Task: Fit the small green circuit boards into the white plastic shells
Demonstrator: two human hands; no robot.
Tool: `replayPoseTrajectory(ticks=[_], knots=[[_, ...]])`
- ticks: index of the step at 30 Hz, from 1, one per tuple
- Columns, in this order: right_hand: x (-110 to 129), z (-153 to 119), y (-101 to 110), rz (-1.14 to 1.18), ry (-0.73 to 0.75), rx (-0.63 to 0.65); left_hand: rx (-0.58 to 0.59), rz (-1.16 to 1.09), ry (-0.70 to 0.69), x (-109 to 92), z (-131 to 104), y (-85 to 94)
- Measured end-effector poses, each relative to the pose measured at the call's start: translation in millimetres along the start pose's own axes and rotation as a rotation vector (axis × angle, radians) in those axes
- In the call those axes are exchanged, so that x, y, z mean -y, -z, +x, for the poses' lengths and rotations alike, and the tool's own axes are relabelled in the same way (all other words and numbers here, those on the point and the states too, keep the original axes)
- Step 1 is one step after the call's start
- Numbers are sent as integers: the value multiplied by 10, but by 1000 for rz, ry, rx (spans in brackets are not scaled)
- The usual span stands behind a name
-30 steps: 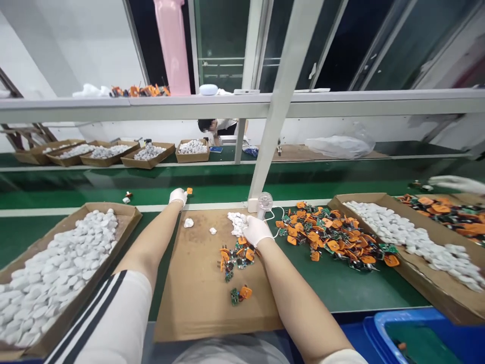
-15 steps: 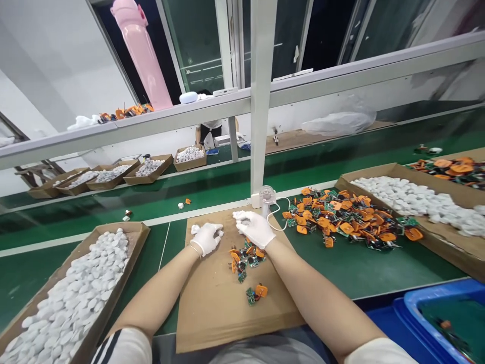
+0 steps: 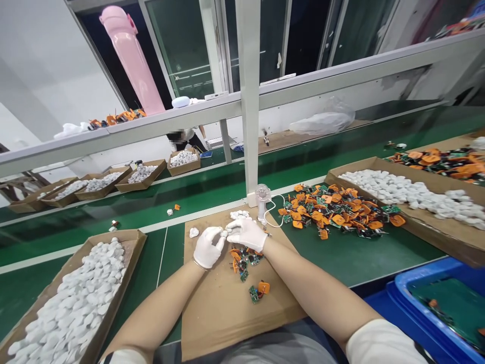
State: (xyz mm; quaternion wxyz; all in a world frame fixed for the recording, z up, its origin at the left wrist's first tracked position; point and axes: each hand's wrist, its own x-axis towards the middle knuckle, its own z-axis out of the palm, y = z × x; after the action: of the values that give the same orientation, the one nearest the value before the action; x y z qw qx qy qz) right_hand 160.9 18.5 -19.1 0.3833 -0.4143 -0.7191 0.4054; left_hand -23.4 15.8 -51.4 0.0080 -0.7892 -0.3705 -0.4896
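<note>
Lying on the near half of the cardboard sheet (image 3: 212, 313), a circuit board (image 3: 255, 294) with an orange tab (image 3: 264, 287) is apart from the board cluster (image 3: 237, 257) around the sheet's middle. Above the sheet's far half, the gloved left hand (image 3: 209, 247) and right hand (image 3: 248, 235) pinch a small white piece (image 3: 224, 233) between them; a loose grip could drop it among the boards. At the sheet's far right corner, a fan (image 3: 262, 194) trails its cord (image 3: 282, 221) near the right wrist, where a sideways sweep could snag it.

White piece (image 3: 224, 233) partly hidden, blue bin (image 3: 402, 283) cropped
</note>
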Motion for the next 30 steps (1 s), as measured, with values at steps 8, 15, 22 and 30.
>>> replayPoseTrajectory(ticks=[8, 15, 22, 30], knots=[[89, -10, -45, 137, -29, -119, 2, -4, -47, -36, -11, -17], [-3, 40, 107, 289, -75, -328, 154, 52, 64, 96, 28, 35], [25, 23, 169, 380, -115, -340, 439, 74, 157, 13, 136, 57], [83, 18, 140, 369, -151, -268, 646, -86, 306, -250, 46, 24]])
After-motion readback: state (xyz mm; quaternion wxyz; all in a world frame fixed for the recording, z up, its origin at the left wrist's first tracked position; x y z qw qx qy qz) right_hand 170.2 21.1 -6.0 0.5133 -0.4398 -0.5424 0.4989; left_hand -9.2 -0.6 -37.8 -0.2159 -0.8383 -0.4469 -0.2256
